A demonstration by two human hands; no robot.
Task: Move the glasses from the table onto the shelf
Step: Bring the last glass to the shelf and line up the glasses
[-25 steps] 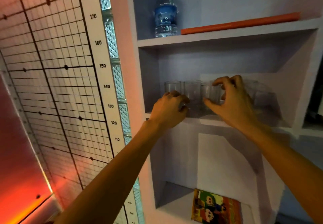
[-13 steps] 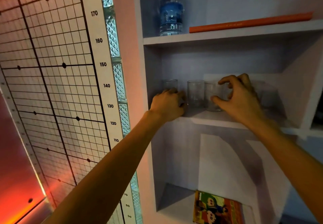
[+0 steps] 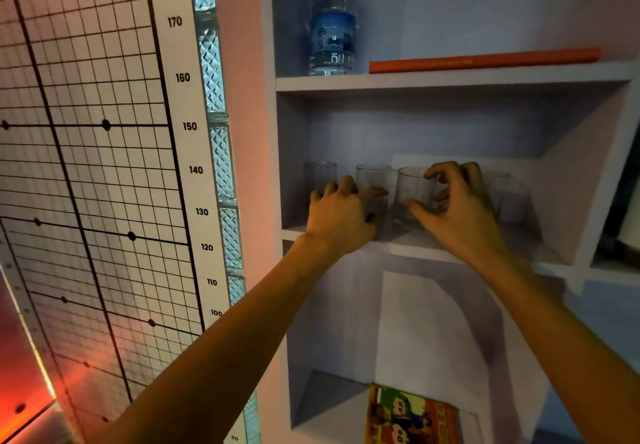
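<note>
Several clear glasses stand in a row on the middle shelf [image 3: 408, 246]. The leftmost glass [image 3: 320, 174] shows above my left hand [image 3: 341, 217]. That hand's curled fingers cover its foot, and the thumb lies across the front of the second glass [image 3: 372, 179]. My right hand [image 3: 460, 211] grips the third glass [image 3: 412, 189], thumb low on the front and forefinger hooked at the rim. This glass leans a little. Two more faint glasses [image 3: 516, 198] stand behind and to the right of that hand.
On the shelf above stand a water bottle [image 3: 332, 28] and a flat orange book [image 3: 485, 61]. A colourful picture book [image 3: 412, 416] lies on the shelf below. A height chart [image 3: 104, 132] and glass blocks [image 3: 221, 163] cover the wall at left.
Both hands stay at the glasses on the middle shelf. My left thumb has stretched out to the right over the second glass. My right fingers have loosened slightly round the third.
</note>
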